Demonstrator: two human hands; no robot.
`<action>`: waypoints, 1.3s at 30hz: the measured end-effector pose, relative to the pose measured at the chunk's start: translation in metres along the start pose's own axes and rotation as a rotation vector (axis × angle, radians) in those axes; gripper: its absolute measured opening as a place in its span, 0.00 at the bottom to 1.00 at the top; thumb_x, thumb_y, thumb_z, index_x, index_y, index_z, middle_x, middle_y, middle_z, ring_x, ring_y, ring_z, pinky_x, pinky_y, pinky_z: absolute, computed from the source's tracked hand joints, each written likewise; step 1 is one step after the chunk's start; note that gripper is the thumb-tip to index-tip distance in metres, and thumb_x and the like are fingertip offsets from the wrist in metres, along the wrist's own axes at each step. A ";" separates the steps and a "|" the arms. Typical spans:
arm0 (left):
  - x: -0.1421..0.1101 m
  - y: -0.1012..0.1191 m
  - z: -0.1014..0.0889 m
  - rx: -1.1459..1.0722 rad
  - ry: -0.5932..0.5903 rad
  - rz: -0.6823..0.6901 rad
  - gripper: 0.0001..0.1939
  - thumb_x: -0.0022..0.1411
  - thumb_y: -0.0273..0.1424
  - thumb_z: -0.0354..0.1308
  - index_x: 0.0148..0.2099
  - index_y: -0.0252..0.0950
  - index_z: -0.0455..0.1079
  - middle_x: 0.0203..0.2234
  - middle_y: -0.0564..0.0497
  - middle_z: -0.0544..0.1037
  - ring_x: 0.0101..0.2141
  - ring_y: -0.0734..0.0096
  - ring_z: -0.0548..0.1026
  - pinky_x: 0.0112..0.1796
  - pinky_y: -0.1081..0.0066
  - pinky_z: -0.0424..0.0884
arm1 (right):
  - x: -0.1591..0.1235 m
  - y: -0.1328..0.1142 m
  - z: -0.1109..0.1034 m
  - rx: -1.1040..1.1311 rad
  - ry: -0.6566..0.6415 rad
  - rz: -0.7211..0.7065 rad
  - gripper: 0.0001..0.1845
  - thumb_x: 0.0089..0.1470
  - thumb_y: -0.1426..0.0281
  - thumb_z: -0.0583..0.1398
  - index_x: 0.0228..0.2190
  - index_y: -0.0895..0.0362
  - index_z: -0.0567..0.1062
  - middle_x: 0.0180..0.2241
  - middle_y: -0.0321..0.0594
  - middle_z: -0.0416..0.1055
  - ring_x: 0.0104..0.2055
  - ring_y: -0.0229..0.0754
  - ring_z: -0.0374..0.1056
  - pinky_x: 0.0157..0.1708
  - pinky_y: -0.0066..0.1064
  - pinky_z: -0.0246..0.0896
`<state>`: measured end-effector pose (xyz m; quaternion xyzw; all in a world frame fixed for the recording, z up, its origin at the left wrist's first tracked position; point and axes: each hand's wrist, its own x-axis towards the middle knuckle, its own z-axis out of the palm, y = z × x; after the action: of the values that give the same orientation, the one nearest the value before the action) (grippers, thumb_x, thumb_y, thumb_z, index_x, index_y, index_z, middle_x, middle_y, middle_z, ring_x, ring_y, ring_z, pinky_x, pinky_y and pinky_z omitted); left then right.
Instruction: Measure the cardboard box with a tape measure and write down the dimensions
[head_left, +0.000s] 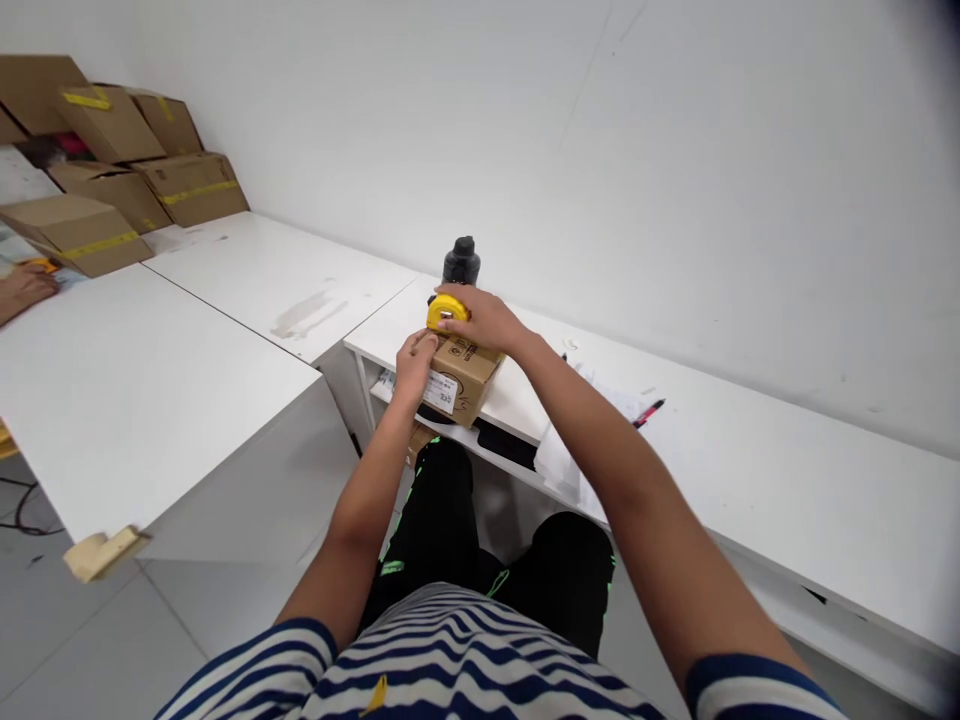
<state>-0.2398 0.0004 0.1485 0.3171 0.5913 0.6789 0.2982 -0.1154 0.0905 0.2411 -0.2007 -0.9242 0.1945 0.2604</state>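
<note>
A small brown cardboard box (474, 376) with a white printed label (442, 392) sits at the front edge of the white shelf desk, jutting a little over it. My right hand (489, 316) is wrapped around a yellow tape measure (444, 312) at the top of the box. At the box's left side, my left hand (416, 362) has its fingers bent together against the edge near the tape measure; whether a tape end is between them cannot be made out. Right behind the tape measure stands a dark bottle (461, 262) with a black cap.
White papers (559, 465) and a red and black pen (649, 413) lie right of the box, partly behind my right forearm. Taped cardboard boxes (191, 188) are stacked at the far left. Another person's hand (30, 285) rests on the left table (165, 370). A tape roll piece (105, 552) hangs at its corner.
</note>
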 end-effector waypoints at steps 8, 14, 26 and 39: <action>0.004 -0.004 0.012 0.020 0.074 0.081 0.19 0.60 0.37 0.56 0.51 0.34 0.73 0.46 0.45 0.80 0.45 0.63 0.77 0.45 0.68 0.74 | 0.005 0.008 -0.010 -0.172 -0.121 0.030 0.31 0.58 0.60 0.57 0.61 0.54 0.64 0.56 0.47 0.70 0.52 0.52 0.68 0.51 0.44 0.61; 0.003 0.001 0.017 0.146 0.171 0.276 0.20 0.63 0.31 0.52 0.55 0.38 0.74 0.56 0.47 0.76 0.55 0.63 0.73 0.55 0.65 0.69 | -0.021 0.009 -0.031 -0.229 -0.169 0.041 0.30 0.58 0.60 0.57 0.60 0.53 0.65 0.53 0.48 0.71 0.50 0.53 0.68 0.48 0.42 0.62; 0.005 0.021 -0.005 0.592 0.024 0.230 0.20 0.66 0.34 0.48 0.53 0.47 0.77 0.45 0.55 0.81 0.47 0.60 0.76 0.48 0.65 0.69 | -0.110 -0.009 -0.079 -0.359 -0.235 0.233 0.29 0.61 0.57 0.54 0.62 0.49 0.62 0.47 0.47 0.72 0.37 0.49 0.71 0.35 0.36 0.62; 0.008 0.016 -0.001 0.485 0.052 0.259 0.20 0.64 0.32 0.48 0.52 0.44 0.77 0.48 0.54 0.81 0.48 0.62 0.75 0.51 0.66 0.69 | -0.136 -0.003 -0.074 -0.304 -0.145 0.280 0.28 0.61 0.57 0.54 0.61 0.51 0.63 0.48 0.47 0.72 0.42 0.51 0.71 0.36 0.38 0.65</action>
<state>-0.2456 0.0042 0.1645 0.4349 0.6984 0.5578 0.1089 0.0318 0.0426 0.2462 -0.3495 -0.9223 0.1009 0.1303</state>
